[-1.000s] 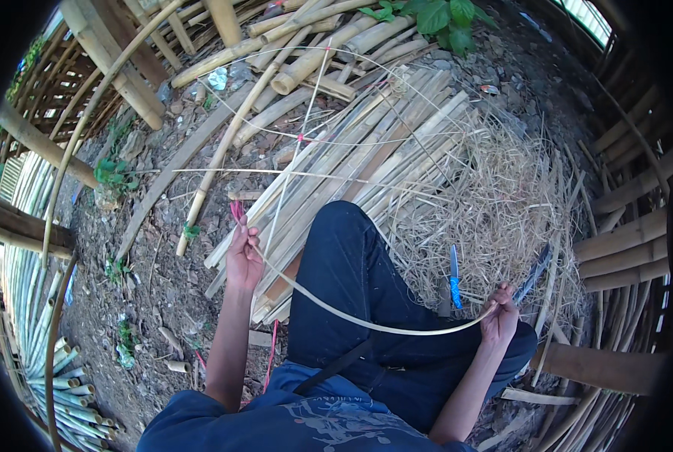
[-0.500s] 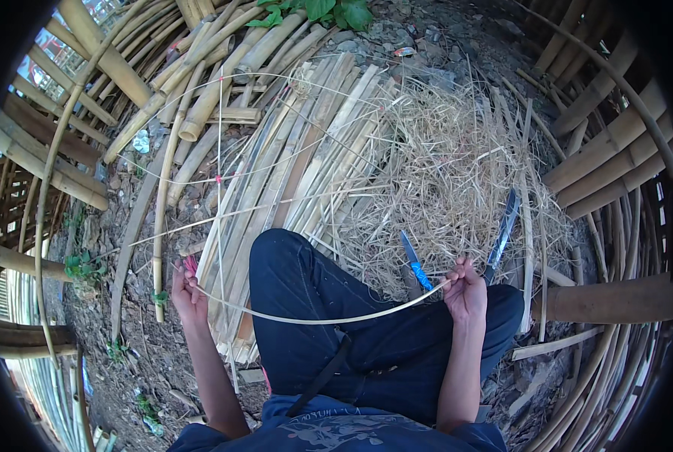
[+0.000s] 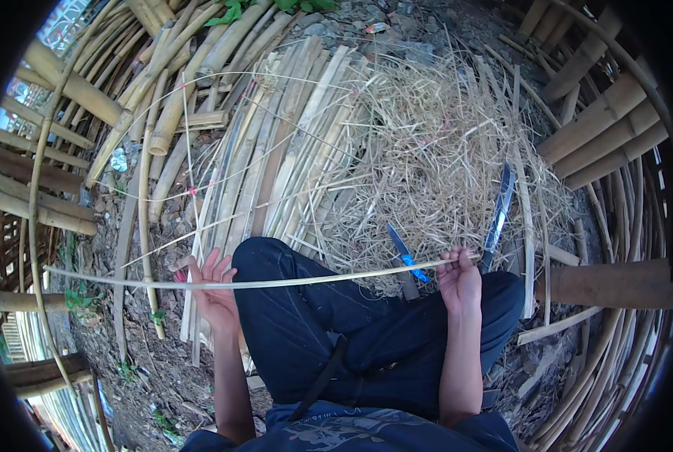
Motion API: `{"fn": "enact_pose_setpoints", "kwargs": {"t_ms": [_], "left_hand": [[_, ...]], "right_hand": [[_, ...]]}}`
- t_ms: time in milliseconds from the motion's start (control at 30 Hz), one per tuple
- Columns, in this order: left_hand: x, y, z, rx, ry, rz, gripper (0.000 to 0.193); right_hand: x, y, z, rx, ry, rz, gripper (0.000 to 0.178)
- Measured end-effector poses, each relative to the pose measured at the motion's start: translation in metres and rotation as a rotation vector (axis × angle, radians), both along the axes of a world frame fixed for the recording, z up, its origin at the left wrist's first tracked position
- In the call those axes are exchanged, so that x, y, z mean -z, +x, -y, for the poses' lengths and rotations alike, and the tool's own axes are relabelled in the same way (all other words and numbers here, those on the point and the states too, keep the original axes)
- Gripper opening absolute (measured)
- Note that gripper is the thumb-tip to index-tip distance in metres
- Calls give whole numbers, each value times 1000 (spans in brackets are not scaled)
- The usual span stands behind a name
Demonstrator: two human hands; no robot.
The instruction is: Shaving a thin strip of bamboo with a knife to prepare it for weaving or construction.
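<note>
Across my lap stretches a long thin bamboo strip, nearly straight, its left end reaching well past my left knee. My right hand pinches it close to its right end. My left hand is open with fingers spread, and the strip passes over it; whether they touch I cannot tell. Just beyond my right hand lie a knife with blue wrapping and a longer blade, whose lower end is partly hidden.
Ahead lies a pile of split bamboo slats, with a heap of shavings to its right. Thin strips with red marks cross the slats. Thick bamboo poles stand on the right, and more poles on the left.
My left hand has let go of the strip's left end and moved right, fingers spreading. The strip has sprung from a sagging curve to almost straight. My right hand still grips it.
</note>
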State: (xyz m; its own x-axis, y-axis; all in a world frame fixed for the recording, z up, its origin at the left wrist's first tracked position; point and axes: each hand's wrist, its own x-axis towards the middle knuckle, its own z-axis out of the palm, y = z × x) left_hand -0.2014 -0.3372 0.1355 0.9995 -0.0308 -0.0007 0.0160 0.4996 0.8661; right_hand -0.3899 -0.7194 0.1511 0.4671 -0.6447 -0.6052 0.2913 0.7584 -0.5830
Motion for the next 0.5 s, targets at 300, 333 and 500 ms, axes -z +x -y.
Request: {"fn": "enact_pose_setpoints", "kwargs": {"t_ms": [300, 333, 500], "left_hand": [[1, -53, 94, 265, 224, 122, 62], [3, -49, 90, 257, 299, 123, 59], [14, -43, 85, 305, 355, 10, 52]], "right_hand": [[17, 25, -40, -236, 12, 72, 32], [15, 25, -38, -213, 4, 76, 32], [10, 20, -29, -317, -64, -64, 39]]}}
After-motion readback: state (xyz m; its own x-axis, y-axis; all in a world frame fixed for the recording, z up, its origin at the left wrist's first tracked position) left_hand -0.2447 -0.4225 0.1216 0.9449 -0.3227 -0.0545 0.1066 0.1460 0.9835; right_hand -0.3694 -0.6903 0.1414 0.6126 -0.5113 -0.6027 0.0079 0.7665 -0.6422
